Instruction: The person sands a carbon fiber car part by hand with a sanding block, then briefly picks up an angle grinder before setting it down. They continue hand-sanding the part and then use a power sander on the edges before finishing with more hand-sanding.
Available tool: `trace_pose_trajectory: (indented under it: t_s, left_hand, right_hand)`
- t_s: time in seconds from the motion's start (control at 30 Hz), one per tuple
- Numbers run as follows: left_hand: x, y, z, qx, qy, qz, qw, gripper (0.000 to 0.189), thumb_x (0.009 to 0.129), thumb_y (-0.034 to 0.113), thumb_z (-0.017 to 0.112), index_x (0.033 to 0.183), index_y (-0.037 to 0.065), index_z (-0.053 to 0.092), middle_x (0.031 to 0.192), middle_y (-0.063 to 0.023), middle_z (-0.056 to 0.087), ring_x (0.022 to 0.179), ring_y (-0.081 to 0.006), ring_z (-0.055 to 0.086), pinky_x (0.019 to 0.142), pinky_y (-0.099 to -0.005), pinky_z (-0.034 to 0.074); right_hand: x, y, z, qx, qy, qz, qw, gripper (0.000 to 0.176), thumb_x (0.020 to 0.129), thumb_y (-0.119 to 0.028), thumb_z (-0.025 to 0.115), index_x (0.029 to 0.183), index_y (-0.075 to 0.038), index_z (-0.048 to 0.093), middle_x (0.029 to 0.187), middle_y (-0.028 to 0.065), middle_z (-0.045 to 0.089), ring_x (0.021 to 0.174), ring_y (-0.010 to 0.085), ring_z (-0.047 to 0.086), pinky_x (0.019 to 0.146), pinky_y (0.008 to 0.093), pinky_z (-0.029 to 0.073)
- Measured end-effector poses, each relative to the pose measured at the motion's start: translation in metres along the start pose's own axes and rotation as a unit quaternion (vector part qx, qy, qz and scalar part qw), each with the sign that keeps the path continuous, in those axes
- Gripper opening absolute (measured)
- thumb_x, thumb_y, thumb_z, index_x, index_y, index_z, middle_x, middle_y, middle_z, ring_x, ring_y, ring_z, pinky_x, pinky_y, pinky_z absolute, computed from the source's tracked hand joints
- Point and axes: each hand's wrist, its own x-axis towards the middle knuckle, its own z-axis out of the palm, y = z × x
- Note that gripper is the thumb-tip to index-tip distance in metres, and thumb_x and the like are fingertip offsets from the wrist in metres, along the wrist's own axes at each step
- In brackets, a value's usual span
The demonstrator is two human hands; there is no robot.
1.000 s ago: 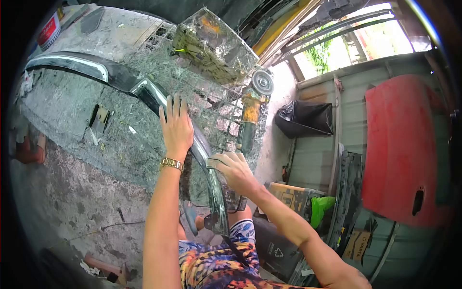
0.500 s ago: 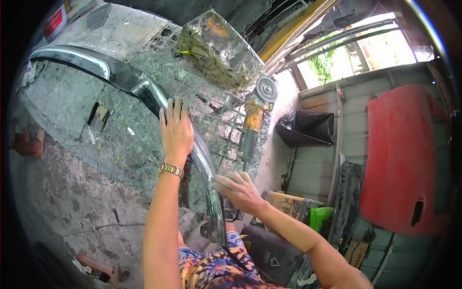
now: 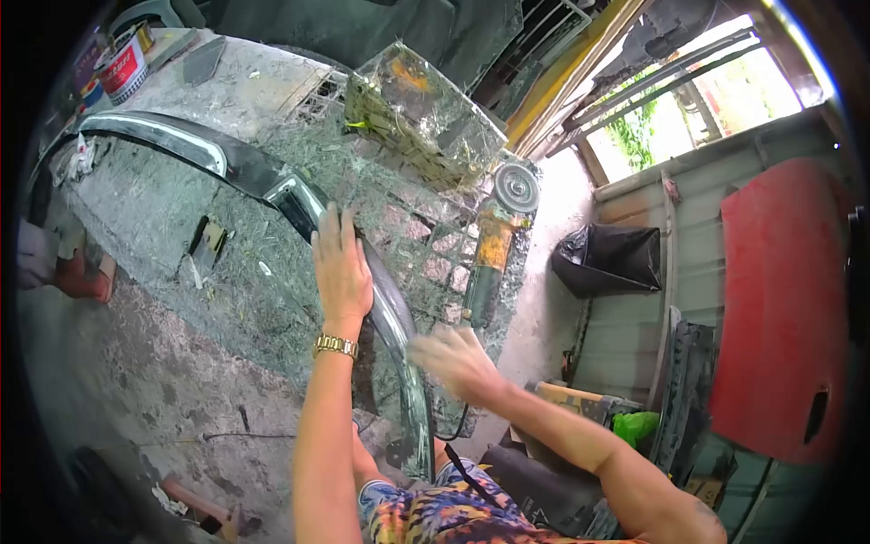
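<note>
A long, curved black car trim piece (image 3: 396, 299) with a woven carbon-like surface and pale scuffed streaks runs from the far left of the table to my lap. My left hand (image 3: 343, 276), with a gold watch at its wrist, lies on it, fingers stretched out flat. Against the near section of the trim, my right hand (image 3: 458, 364) is smeared by motion. Whether anything is under its fingers cannot be made out. An angle grinder (image 3: 492, 249) with a worn orange and dark body lies to the right of the trim, its disc facing up.
The dusty worktable (image 3: 136, 195) bears a resin-spattered box (image 3: 421, 118), a red and white can (image 3: 122, 71) and a small dark scrap (image 3: 210, 240). A black bag (image 3: 612, 258) and a red car panel (image 3: 784, 308) are along the right wall. Another person's foot (image 3: 89, 279) shows at left.
The view has shifted, so the scene sits lower and further right. My left hand keeps its place on the trim. My right hand stays beside the near section, now more blurred.
</note>
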Motion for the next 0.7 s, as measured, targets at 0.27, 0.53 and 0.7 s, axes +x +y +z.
trace_pose_trajectory:
  t_s: [0.27,0.53,0.7]
  left_hand:
    - [-0.009,-0.001,0.007,-0.033,0.083,-0.057,0.994,0.055,0.104,0.010,0.045,0.158,0.001,0.033,0.165,-0.0262,0.031,0.152,-0.0454,0.030,0.125,-0.0576,0.024]
    - [-0.007,-0.003,0.006,-0.025,0.073,-0.061,0.995,0.056,0.103,0.009,0.046,0.157,0.001,0.034,0.165,-0.0255,0.031,0.152,-0.0443,0.031,0.124,-0.0582,0.024]
    - [-0.009,-0.002,0.004,-0.027,0.072,-0.057,0.995,0.053,0.104,0.009,0.046,0.155,-0.001,0.037,0.164,-0.0252,0.034,0.151,-0.0443,0.032,0.124,-0.0577,0.025]
  right_hand:
    - [0.008,0.006,-0.003,-0.009,-0.019,-0.005,1.000,0.050,0.082,-0.002,0.062,0.131,-0.014,0.066,0.143,0.0005,0.058,0.123,0.0249,0.053,0.104,0.0432,0.041]
    - [-0.006,-0.005,-0.003,-0.018,-0.055,0.007,0.998,0.046,0.083,-0.004,0.061,0.128,-0.014,0.069,0.142,0.0026,0.059,0.125,0.0264,0.053,0.105,0.0440,0.040]
    - [-0.022,-0.027,-0.001,-0.024,-0.039,0.024,0.999,0.047,0.083,-0.005,0.063,0.128,-0.014,0.069,0.142,0.0027,0.058,0.124,0.0266,0.053,0.105,0.0441,0.041]
